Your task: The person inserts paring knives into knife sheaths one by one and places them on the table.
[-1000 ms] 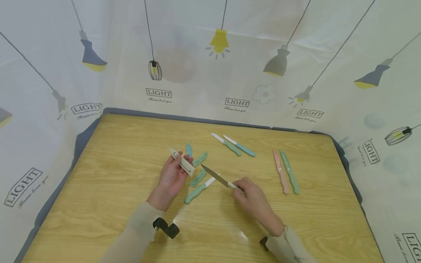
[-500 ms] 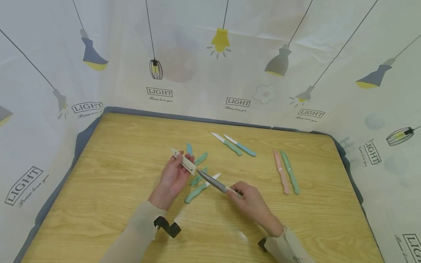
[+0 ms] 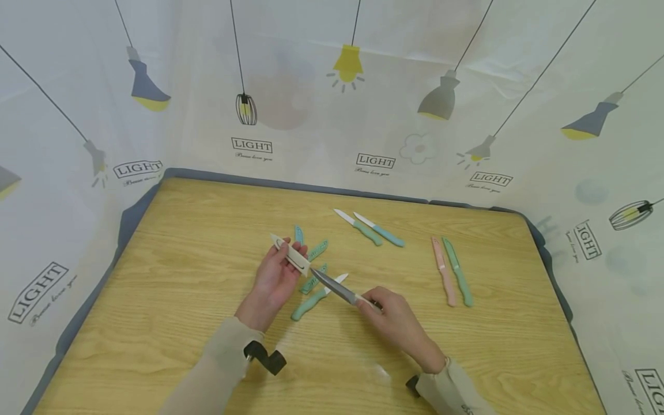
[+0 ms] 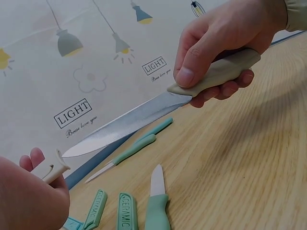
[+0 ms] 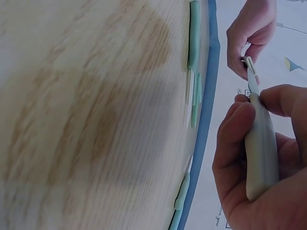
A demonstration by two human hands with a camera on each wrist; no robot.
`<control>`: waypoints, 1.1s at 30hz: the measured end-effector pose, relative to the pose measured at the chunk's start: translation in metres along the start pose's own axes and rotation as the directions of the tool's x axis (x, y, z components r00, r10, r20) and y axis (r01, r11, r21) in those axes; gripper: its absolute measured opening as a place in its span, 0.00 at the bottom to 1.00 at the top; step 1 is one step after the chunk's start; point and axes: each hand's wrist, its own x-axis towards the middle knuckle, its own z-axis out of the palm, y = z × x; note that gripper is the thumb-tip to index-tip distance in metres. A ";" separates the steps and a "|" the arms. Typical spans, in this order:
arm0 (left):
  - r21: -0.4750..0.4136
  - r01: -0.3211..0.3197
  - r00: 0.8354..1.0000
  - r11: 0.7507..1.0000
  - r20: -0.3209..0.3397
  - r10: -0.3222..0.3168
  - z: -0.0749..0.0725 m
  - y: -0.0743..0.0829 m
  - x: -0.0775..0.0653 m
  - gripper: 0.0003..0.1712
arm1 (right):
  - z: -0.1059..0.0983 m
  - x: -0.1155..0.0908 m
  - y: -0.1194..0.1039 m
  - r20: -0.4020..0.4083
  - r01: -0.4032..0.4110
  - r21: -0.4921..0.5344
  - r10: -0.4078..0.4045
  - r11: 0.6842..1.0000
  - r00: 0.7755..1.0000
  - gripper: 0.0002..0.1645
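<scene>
My left hand, palm up, holds a cream knife sheath between thumb and fingers, its mouth facing right. In my right hand is a kitchen knife with a cream handle, the thumb pressing near the blade's base. The bare blade points left, its tip right at the sheath's mouth. Below the blade lies a green-handled paring knife, unsheathed. Two green sheaths and a blue sheath lie beside and behind my left hand, partly covered in the head view.
Toward the back of the wooden table lie an unsheathed green-handled knife and a blue-handled knife. A pink knife and a green knife, both sheathed, lie at the right. A printed curtain surrounds the table.
Over the first half second, the cream knife's tip came left and slightly down to the sheath's mouth, and its blade turned. Since then both hands have stayed almost still.
</scene>
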 end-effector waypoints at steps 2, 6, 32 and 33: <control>-0.003 0.001 1.000 1.000 0.002 -0.001 0.000 0.000 0.000 0.16 | 0.000 0.000 0.001 0.000 -0.002 -0.001 0.002 1.000 1.000 0.13; -0.002 0.000 1.000 1.000 0.004 0.000 0.001 0.000 0.000 0.15 | 0.000 0.000 0.002 -0.003 -0.001 -0.004 0.001 1.000 1.000 0.13; 0.062 -0.081 0.994 0.995 0.083 0.076 0.005 -0.007 -0.003 0.12 | 0.000 0.009 -0.012 0.014 -0.017 0.038 0.016 0.999 1.000 0.20; 0.073 -0.090 0.993 0.993 0.086 0.084 0.005 -0.008 -0.003 0.12 | 0.001 0.010 -0.013 0.011 -0.017 0.034 0.017 0.999 1.000 0.20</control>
